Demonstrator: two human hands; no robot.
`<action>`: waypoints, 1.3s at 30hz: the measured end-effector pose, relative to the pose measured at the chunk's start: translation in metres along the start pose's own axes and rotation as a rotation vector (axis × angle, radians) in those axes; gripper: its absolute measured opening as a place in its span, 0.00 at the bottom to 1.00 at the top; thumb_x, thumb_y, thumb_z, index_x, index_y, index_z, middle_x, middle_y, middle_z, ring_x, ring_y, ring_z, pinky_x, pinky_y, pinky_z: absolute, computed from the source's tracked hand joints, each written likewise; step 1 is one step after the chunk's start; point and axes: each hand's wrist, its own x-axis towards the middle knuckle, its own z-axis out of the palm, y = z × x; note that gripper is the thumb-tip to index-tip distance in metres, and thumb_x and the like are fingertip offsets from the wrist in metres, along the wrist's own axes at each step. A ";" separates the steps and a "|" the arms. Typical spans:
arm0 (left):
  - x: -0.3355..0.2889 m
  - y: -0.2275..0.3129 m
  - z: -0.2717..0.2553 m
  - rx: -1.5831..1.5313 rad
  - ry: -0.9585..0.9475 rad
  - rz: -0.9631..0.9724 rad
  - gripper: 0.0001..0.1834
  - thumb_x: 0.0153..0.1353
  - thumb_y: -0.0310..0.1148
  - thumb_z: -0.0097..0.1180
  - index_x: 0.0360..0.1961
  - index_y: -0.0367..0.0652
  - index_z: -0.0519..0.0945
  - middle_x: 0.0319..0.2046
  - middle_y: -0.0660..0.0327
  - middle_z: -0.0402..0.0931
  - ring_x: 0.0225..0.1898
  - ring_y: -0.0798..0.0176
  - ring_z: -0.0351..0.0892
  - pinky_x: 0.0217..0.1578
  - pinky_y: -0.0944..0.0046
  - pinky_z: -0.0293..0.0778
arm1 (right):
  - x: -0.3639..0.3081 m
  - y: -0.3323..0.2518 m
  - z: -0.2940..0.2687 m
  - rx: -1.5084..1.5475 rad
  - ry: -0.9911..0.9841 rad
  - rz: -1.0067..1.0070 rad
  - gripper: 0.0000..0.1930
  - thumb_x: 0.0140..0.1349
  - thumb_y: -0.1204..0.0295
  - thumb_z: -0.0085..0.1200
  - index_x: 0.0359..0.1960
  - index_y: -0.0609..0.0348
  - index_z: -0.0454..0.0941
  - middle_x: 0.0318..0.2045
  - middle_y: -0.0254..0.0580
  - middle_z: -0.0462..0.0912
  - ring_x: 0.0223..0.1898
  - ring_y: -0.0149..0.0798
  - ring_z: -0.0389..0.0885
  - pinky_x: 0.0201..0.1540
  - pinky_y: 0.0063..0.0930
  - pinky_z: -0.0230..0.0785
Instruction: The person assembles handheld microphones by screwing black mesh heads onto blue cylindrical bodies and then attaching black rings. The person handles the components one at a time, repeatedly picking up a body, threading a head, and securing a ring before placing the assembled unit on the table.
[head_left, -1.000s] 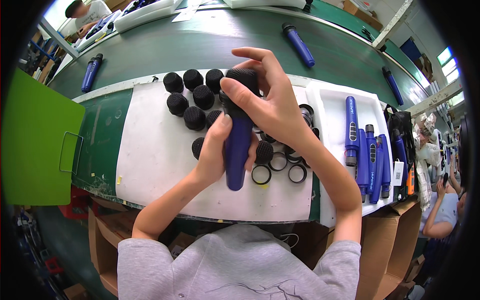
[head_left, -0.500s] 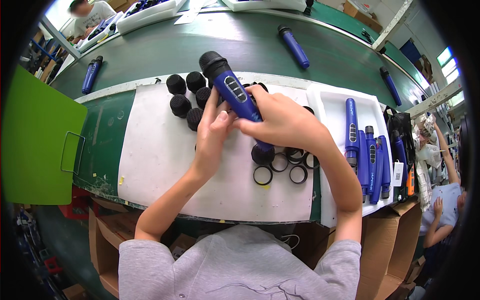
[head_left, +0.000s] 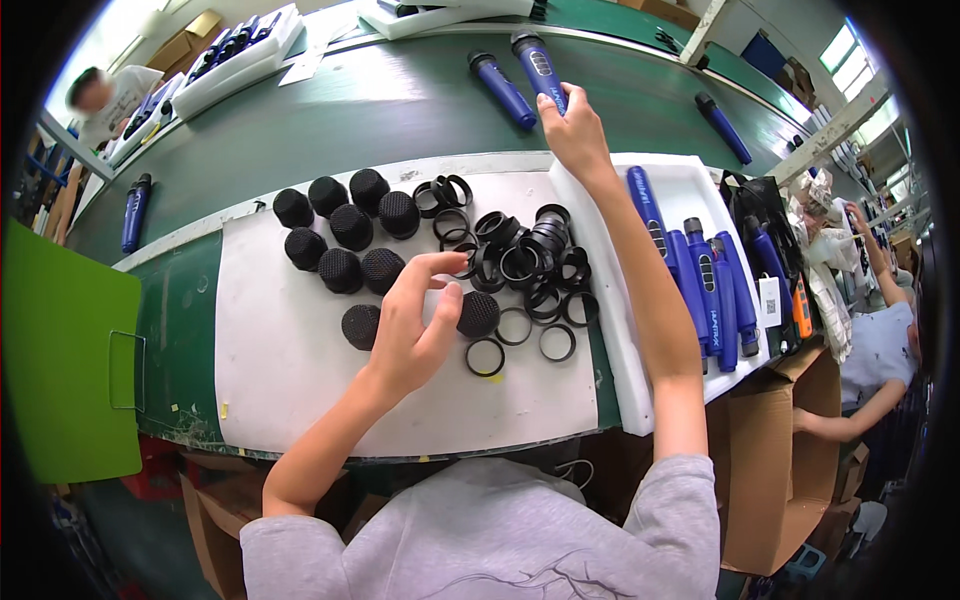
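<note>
In my right hand [head_left: 578, 130] is a blue microphone [head_left: 540, 68] with a black mesh head, gripped by its lower end over the green conveyor belt [head_left: 400, 100]. A second blue microphone [head_left: 502, 90] lies on the belt just left of it. My left hand [head_left: 412, 325] hovers above the white work sheet [head_left: 290, 390], thumb and fingers apart with nothing between them. Close by its fingertips sits a black mesh microphone head [head_left: 478, 315]. Several more mesh heads [head_left: 351, 227] stand to the left, and a heap of black rings [head_left: 520, 262] lies to the right.
A white foam tray [head_left: 625, 370] at the right holds several blue microphone bodies [head_left: 703, 285]. More microphones [head_left: 136, 213] lie along the belt. A green panel [head_left: 70, 350] stands at the left, cardboard boxes [head_left: 780, 460] below right. Other people sit at far left and right.
My right hand has carried the microphone from above the sheet forward to the belt. The left hand has let go of it and stays over the sheet, fingers apart.
</note>
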 end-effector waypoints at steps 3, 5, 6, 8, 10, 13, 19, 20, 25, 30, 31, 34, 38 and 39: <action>-0.001 -0.002 0.007 0.021 -0.015 -0.036 0.18 0.69 0.33 0.47 0.53 0.32 0.75 0.48 0.48 0.78 0.50 0.53 0.78 0.53 0.57 0.72 | 0.005 0.023 -0.004 0.016 -0.045 0.077 0.33 0.68 0.56 0.49 0.62 0.77 0.65 0.51 0.72 0.78 0.55 0.63 0.79 0.60 0.45 0.68; -0.003 -0.001 0.009 0.041 -0.060 -0.093 0.18 0.70 0.35 0.49 0.52 0.32 0.75 0.47 0.46 0.77 0.48 0.49 0.78 0.52 0.56 0.72 | 0.004 0.032 -0.002 -0.043 -0.058 0.093 0.33 0.68 0.56 0.49 0.63 0.77 0.65 0.52 0.72 0.78 0.56 0.63 0.79 0.61 0.46 0.68; -0.003 -0.001 0.009 0.053 -0.067 -0.102 0.18 0.70 0.36 0.49 0.52 0.32 0.75 0.47 0.46 0.77 0.48 0.48 0.77 0.53 0.56 0.72 | 0.003 0.032 0.001 -0.091 -0.063 0.098 0.33 0.69 0.56 0.49 0.63 0.76 0.65 0.52 0.72 0.78 0.56 0.63 0.78 0.61 0.46 0.68; -0.004 -0.001 0.010 0.074 -0.081 -0.118 0.18 0.70 0.37 0.49 0.52 0.32 0.75 0.47 0.46 0.77 0.49 0.48 0.77 0.53 0.55 0.72 | 0.001 0.033 0.004 -0.172 -0.070 0.099 0.32 0.69 0.56 0.49 0.62 0.75 0.66 0.52 0.71 0.78 0.56 0.63 0.78 0.61 0.47 0.69; -0.004 0.001 0.011 0.077 -0.079 -0.120 0.19 0.70 0.37 0.49 0.53 0.32 0.75 0.47 0.45 0.77 0.50 0.48 0.77 0.53 0.54 0.71 | 0.000 0.034 0.006 -0.241 -0.076 0.091 0.31 0.69 0.56 0.49 0.61 0.73 0.67 0.51 0.69 0.79 0.56 0.63 0.78 0.60 0.48 0.69; -0.005 -0.003 0.012 0.097 -0.076 -0.118 0.19 0.70 0.37 0.50 0.53 0.32 0.74 0.48 0.44 0.76 0.50 0.46 0.77 0.54 0.53 0.70 | -0.002 0.027 0.005 -0.274 -0.120 0.139 0.29 0.68 0.57 0.50 0.57 0.74 0.69 0.47 0.68 0.82 0.55 0.62 0.79 0.58 0.50 0.71; -0.007 -0.008 0.013 0.160 -0.082 -0.067 0.19 0.69 0.37 0.50 0.53 0.32 0.73 0.48 0.43 0.76 0.51 0.42 0.76 0.54 0.52 0.70 | -0.008 0.006 -0.006 -0.531 -0.150 0.226 0.31 0.60 0.54 0.57 0.52 0.74 0.73 0.42 0.64 0.85 0.50 0.60 0.83 0.57 0.47 0.73; -0.007 -0.008 0.013 0.168 -0.083 -0.066 0.19 0.69 0.37 0.51 0.54 0.32 0.73 0.48 0.43 0.76 0.52 0.42 0.76 0.54 0.51 0.70 | -0.007 0.007 -0.006 -0.563 -0.169 0.238 0.31 0.59 0.53 0.57 0.52 0.73 0.74 0.43 0.63 0.85 0.50 0.59 0.83 0.57 0.47 0.73; -0.007 -0.005 0.013 0.184 -0.092 -0.047 0.20 0.69 0.37 0.51 0.54 0.31 0.72 0.48 0.42 0.76 0.52 0.42 0.75 0.55 0.51 0.69 | -0.004 0.006 -0.008 -0.634 -0.252 0.267 0.30 0.59 0.53 0.53 0.51 0.71 0.76 0.45 0.63 0.85 0.52 0.58 0.82 0.59 0.47 0.72; -0.007 -0.004 0.014 0.201 -0.095 -0.020 0.20 0.69 0.36 0.52 0.53 0.30 0.72 0.49 0.42 0.75 0.53 0.41 0.75 0.55 0.50 0.69 | 0.004 0.029 -0.003 -0.523 -0.275 0.270 0.29 0.62 0.55 0.52 0.53 0.71 0.75 0.47 0.64 0.84 0.53 0.61 0.81 0.61 0.48 0.69; -0.007 -0.004 0.014 0.204 -0.096 -0.016 0.20 0.69 0.36 0.51 0.53 0.30 0.72 0.49 0.42 0.75 0.53 0.41 0.74 0.55 0.50 0.69 | 0.005 0.032 -0.003 -0.499 -0.309 0.259 0.28 0.63 0.55 0.52 0.53 0.71 0.74 0.47 0.65 0.84 0.54 0.62 0.81 0.61 0.49 0.69; -0.008 -0.005 0.014 0.214 -0.098 -0.002 0.20 0.69 0.36 0.51 0.53 0.30 0.72 0.49 0.41 0.75 0.53 0.41 0.74 0.56 0.50 0.69 | 0.008 0.033 -0.002 -0.417 -0.239 0.249 0.26 0.66 0.56 0.52 0.52 0.71 0.74 0.47 0.65 0.83 0.55 0.63 0.79 0.62 0.53 0.67; -0.008 -0.004 0.014 0.220 -0.098 0.001 0.20 0.69 0.36 0.52 0.53 0.30 0.72 0.49 0.41 0.75 0.53 0.41 0.74 0.56 0.50 0.69 | 0.002 0.035 0.007 -0.519 -0.041 0.175 0.22 0.68 0.58 0.51 0.49 0.69 0.75 0.47 0.63 0.83 0.53 0.61 0.80 0.59 0.55 0.67; -0.008 -0.004 0.015 0.220 -0.097 0.004 0.20 0.69 0.36 0.52 0.53 0.30 0.72 0.49 0.42 0.75 0.53 0.41 0.74 0.56 0.50 0.69 | 0.003 0.037 0.005 -0.550 0.007 0.158 0.22 0.68 0.58 0.52 0.48 0.69 0.76 0.47 0.62 0.83 0.52 0.60 0.81 0.59 0.56 0.67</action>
